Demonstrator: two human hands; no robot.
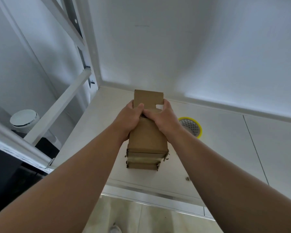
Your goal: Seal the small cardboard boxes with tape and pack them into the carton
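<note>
So L hand [129, 119] & R hand [165, 119] both clamp top box [147, 138] on stack [143, 163], tape roll [192, 126] beside

Tape roll [191, 126] right of box stack [146, 148]

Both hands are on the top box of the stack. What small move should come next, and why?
Probably press the raised flap down shut. The left hand and right hand grip the top box at its far end, where the flap stands open; the tape roll lies untouched beside the stack.
</note>
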